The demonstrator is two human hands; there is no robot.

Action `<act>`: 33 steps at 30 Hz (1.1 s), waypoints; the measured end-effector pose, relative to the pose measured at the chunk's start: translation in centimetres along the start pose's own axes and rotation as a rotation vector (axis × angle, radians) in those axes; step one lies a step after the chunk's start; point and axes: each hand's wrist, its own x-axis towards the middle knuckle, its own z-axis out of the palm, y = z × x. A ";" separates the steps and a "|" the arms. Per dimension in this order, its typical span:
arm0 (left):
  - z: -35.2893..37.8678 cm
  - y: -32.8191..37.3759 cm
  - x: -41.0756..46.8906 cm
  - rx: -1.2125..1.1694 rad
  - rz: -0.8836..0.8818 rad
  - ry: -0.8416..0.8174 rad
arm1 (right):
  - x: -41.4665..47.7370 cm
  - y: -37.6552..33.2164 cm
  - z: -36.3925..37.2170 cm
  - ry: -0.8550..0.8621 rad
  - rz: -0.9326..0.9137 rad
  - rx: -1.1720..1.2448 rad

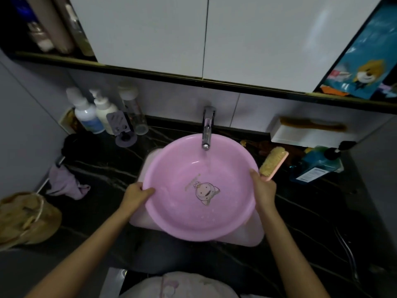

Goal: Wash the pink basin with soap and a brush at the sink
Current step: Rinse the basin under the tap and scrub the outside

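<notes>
Round pink plastic basin [214,214] over sink, under chrome tap [207,127], water running in. Left hand [136,195] grips left rim, right hand [263,187] grips right rim. Pink-backed scrub brush [274,163] on dark marble counter [103,168], just beside right hand.

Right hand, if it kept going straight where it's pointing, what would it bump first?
Probably the scrub brush. The right hand grips the right rim of the pink basin, pointing forward; the brush lies just beyond it, though depth is unclear.
</notes>
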 end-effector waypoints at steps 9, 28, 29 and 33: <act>4.4 0.5 1.7 0.026 -0.024 -0.184 | -3.9 -5.6 -2.3 -0.066 -0.183 -0.076; 6.1 9.6 -10.7 -0.428 0.573 -0.717 | -11.8 -11.1 5.5 0.326 -0.736 -1.010; 6.3 10.0 -11.1 -0.490 0.569 -0.649 | -12.2 -11.3 6.2 0.351 -0.730 -1.024; 6.7 10.9 -11.7 -0.642 0.527 -0.384 | -12.7 -12.0 7.4 0.239 -0.795 -0.949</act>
